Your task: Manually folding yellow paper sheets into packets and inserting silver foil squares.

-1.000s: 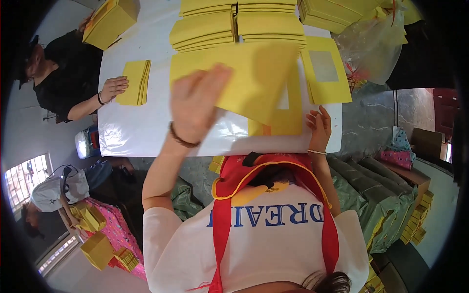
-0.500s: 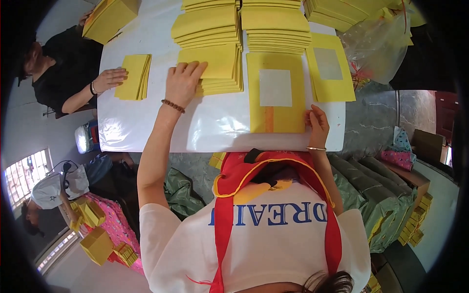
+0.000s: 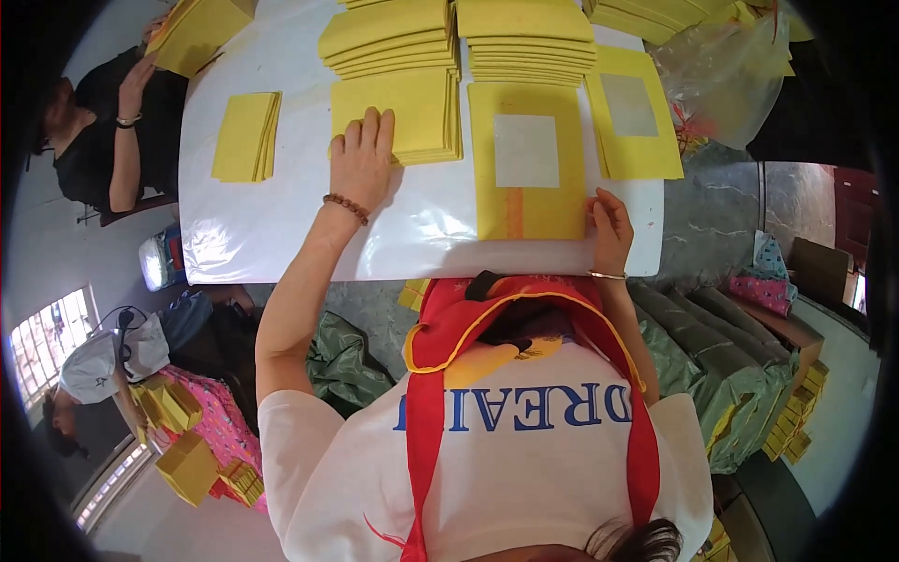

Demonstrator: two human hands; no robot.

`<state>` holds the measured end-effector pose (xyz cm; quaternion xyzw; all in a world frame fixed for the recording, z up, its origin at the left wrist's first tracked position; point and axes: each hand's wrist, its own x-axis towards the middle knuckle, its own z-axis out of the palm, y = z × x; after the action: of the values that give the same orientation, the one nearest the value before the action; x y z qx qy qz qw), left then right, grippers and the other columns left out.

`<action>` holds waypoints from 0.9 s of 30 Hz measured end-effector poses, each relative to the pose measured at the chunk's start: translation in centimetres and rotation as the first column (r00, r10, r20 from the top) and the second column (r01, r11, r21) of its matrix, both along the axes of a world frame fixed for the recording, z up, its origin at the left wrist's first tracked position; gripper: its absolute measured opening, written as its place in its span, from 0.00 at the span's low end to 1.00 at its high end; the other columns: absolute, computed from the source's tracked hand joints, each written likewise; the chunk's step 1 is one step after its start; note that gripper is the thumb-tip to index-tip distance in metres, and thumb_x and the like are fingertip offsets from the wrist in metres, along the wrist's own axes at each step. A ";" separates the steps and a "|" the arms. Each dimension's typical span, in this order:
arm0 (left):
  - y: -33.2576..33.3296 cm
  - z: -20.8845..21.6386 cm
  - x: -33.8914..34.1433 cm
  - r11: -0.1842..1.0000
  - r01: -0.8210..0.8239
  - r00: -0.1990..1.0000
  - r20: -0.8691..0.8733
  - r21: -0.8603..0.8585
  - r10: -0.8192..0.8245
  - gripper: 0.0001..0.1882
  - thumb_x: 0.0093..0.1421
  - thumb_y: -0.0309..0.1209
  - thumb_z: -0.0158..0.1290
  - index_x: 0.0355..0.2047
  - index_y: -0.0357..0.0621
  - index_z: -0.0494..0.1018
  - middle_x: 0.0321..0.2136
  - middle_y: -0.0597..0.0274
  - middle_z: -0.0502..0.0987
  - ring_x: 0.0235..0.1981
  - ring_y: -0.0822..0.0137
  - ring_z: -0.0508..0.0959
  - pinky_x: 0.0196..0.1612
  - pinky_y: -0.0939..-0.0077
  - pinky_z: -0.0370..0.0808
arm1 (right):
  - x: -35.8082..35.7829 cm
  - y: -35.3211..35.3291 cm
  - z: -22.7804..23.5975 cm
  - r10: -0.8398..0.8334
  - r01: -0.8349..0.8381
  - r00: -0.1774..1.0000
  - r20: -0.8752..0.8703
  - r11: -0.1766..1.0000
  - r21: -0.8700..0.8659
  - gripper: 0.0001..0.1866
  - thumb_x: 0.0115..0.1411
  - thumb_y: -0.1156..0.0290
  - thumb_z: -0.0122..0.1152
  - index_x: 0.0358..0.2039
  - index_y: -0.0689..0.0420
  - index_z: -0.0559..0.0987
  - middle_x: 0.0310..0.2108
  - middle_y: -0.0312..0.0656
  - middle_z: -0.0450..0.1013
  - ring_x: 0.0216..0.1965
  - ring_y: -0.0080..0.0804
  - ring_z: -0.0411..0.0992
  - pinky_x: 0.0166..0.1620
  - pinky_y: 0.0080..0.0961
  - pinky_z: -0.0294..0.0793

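Observation:
My left hand (image 3: pixel 362 157) lies on the near left part of a stack of folded yellow paper packets (image 3: pixel 426 105). Its fingers are stretched out over the top packet, and the thumb is hidden. To the right, a larger yellow packet (image 3: pixel 526 101) lies flat, with a pale rectangle (image 3: pixel 526 152) on it and an orange strip at its near edge. Beside its right edge is my right hand (image 3: pixel 611 229), fingers loosely bent and apart, with nothing visible in them.
More yellow stacks (image 3: pixel 384 39) stand farther back on the white-covered table (image 3: pixel 281 225). Another pale-patched packet pile (image 3: pixel 660 150) lies right, near a clear plastic bag (image 3: pixel 726 89). A co-worker (image 3: pixel 103 140) at left handles a yellow packet (image 3: pixel 201 37) near a small pile (image 3: pixel 245 136).
My left hand has shifted right across the stack, whose near edges look more even. My right hand has stayed beside the large packet. The co-worker's hand has left the small pile and risen.

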<state>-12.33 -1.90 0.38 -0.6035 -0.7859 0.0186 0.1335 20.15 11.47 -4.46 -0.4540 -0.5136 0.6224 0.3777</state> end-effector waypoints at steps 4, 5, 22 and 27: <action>0.0 2.4 -0.7 0.997 0.024 0.992 0.122 -0.074 -0.015 0.41 0.40 0.30 0.58 0.57 0.47 0.56 0.55 0.53 0.57 0.51 0.56 0.61 0.50 0.61 0.59 | 0.8 -0.2 0.4 0.019 -0.022 0.998 0.060 0.999 0.040 0.13 0.59 0.75 0.49 0.45 0.60 0.72 0.36 0.36 0.72 0.38 0.21 0.68 0.40 0.17 0.66; -0.1 2.7 -0.8 0.997 0.020 0.993 0.120 -0.074 -0.011 0.41 0.40 0.30 0.58 0.57 0.47 0.56 0.55 0.53 0.57 0.51 0.56 0.61 0.50 0.61 0.59 | 1.1 -0.1 0.3 0.018 -0.021 0.997 0.070 0.999 0.043 0.13 0.59 0.74 0.50 0.45 0.59 0.72 0.36 0.36 0.72 0.38 0.21 0.68 0.40 0.17 0.66; -1.1 -0.2 10.0 0.955 0.227 0.610 0.737 0.189 -0.291 0.26 0.51 0.25 0.51 0.52 0.39 0.61 0.47 0.42 0.66 0.46 0.47 0.68 0.48 0.60 0.66 | 1.2 -0.2 -0.2 0.034 -0.045 0.987 0.154 0.997 0.066 0.16 0.58 0.76 0.51 0.47 0.62 0.70 0.42 0.41 0.69 0.44 0.26 0.67 0.47 0.20 0.66; -0.3 -2.3 12.0 0.988 0.010 0.494 0.858 0.156 -0.141 0.29 0.52 0.25 0.50 0.54 0.33 0.56 0.47 0.31 0.62 0.44 0.42 0.66 0.50 0.58 0.64 | 0.5 0.5 0.9 0.191 -0.184 0.972 0.134 0.981 -0.064 0.20 0.57 0.77 0.51 0.52 0.61 0.67 0.46 0.41 0.68 0.46 0.26 0.66 0.48 0.21 0.65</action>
<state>-0.29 -2.23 -1.88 -0.5549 -0.7191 -0.3435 -0.2387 20.64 12.01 -3.53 -0.4552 -0.5632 0.6351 0.2686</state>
